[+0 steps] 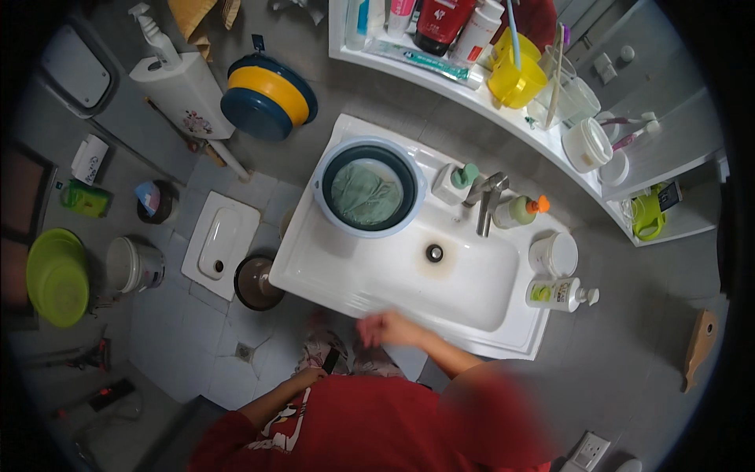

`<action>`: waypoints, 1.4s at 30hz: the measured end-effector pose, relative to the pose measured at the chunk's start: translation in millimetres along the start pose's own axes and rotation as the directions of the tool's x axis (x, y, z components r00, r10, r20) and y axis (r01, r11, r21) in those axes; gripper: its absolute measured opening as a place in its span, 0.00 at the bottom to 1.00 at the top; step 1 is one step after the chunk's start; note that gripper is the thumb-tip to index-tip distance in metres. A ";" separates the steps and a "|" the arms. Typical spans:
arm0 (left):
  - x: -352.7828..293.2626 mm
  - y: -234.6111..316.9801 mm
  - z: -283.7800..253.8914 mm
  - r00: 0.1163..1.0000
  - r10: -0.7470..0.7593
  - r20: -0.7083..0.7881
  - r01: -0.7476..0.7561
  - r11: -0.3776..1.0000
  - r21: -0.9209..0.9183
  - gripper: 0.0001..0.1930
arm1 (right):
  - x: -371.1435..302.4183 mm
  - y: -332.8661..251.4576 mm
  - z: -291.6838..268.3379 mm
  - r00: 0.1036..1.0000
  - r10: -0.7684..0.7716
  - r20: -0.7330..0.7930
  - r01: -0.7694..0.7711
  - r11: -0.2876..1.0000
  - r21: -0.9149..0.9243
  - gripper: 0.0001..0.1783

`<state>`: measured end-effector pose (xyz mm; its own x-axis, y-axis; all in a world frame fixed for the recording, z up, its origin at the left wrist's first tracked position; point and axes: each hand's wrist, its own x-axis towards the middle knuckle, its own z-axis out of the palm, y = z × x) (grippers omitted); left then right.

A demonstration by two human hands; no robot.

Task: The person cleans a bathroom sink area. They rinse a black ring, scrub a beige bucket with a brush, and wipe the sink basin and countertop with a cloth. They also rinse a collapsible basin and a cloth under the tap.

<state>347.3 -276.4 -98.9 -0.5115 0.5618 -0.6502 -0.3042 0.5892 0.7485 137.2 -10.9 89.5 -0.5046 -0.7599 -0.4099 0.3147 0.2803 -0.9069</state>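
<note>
A grey-blue basin (322,194) sits on the left part of the white sink (480,303), holding a soaked pale green cloth (363,193) in water. My right hand (385,328) is at the sink's front edge, smeared by motion, so its fingers are unclear. Low by my waist, my left hand (303,377) is beside a small black object (331,360); its fingers are hidden, and I cannot tell whether it grips that object. Neither hand touches the basin. The silver faucet (489,197) stands behind the drain (434,252).
Pump bottles (454,183) and a white tub (553,255) line the sink's back and right edge. Above hangs a shelf (472,98) crowded with toiletries and cups. On the floor at left are a squat toilet (200,263), a brown bin (255,287) and a white bucket (130,265).
</note>
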 end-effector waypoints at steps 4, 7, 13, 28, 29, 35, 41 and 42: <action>-5.7 134.1 -82.6 0.990 0.117 -0.080 -0.122 0.991 -0.060 0.12 | 78.8 -57.1 -113.2 0.632 -0.452 -0.629 0.085 0.848 -0.524 0.11; 1.5 222.5 -176.1 0.934 0.257 -0.246 -0.326 0.897 -0.298 0.10 | 135.2 -51.6 -169.4 0.467 -0.637 -0.613 -0.142 0.630 -0.763 0.11; 126.2 291.8 -300.0 0.622 0.465 -0.631 -0.333 0.885 0.324 0.09 | 174.6 -48.7 -199.7 0.735 0.016 -0.678 -0.568 0.560 -0.602 0.18; 111.1 366.5 -397.2 0.804 0.299 -0.515 -0.428 0.891 -0.152 0.06 | 95.8 -97.5 -210.3 0.698 -0.260 -0.667 0.116 0.961 -0.253 0.17; 109.6 372.8 -395.9 0.805 0.262 -0.532 -0.425 0.880 -0.210 0.07 | 95.4 -99.9 -213.4 0.694 -0.245 -0.677 0.151 0.969 -0.195 0.18; 174.0 319.8 -373.1 0.646 0.235 -0.726 -0.210 0.969 0.127 0.21 | 114.9 -80.7 -204.0 0.771 -0.147 -0.620 -0.242 0.833 -0.498 0.36; 202.6 275.2 -334.0 0.707 0.267 -0.655 0.060 0.900 0.431 0.25 | 165.8 -35.3 -164.1 0.690 -0.133 -0.712 -0.597 0.452 -0.663 0.43; 200.5 277.8 -333.5 0.663 0.247 -0.707 0.025 0.936 0.351 0.23 | 167.5 -32.6 -172.7 0.689 -0.015 -0.725 -0.595 0.560 -0.577 0.40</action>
<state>-107.8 -193.7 22.2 -0.9822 0.1074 -0.1540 -0.0160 0.7695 0.6385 -96.4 -46.0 33.5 -0.9351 -0.1023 -0.3393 0.0128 0.9471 -0.3208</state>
